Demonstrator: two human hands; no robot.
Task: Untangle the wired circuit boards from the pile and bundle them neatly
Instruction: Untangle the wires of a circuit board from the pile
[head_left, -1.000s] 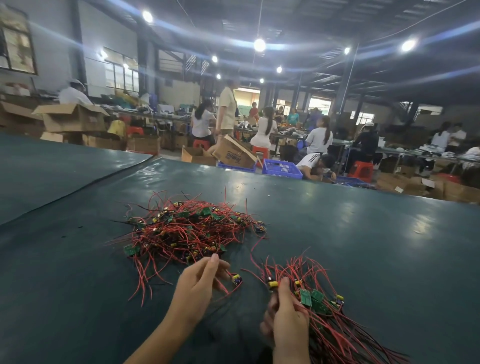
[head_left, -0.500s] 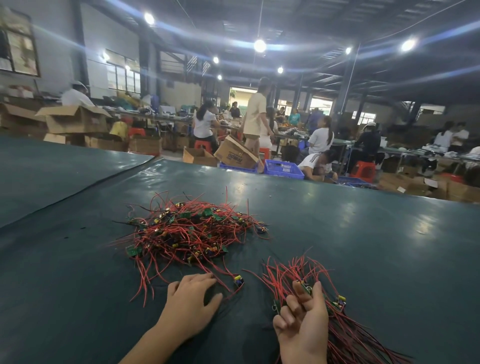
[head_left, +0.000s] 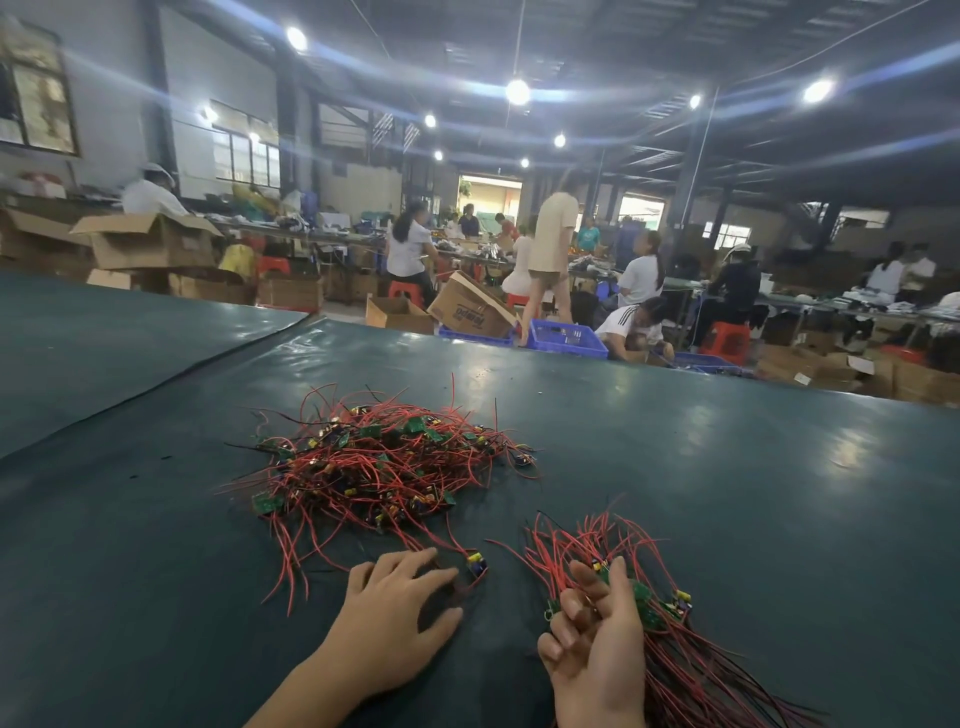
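— Where's the tangled pile of red-wired green circuit boards (head_left: 384, 467)?
— Lying on the dark green table (head_left: 727, 467). The left hand (head_left: 395, 618) is spreading flat beside its stray wires, probably pinning one; the right hand (head_left: 597, 639) is gripping the sorted red-wire bundle (head_left: 691, 670), holding it together.

Tangled red-wired pile (head_left: 379, 462) beside aligned bundle (head_left: 670, 639).

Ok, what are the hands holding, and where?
The right hand grips the bundle of wired circuit boards near its board end; left hand rests on the table, holding nothing.

Dark-green table (head_left: 727, 493); wired-board pile (head_left: 379, 462), bundle (head_left: 670, 623).
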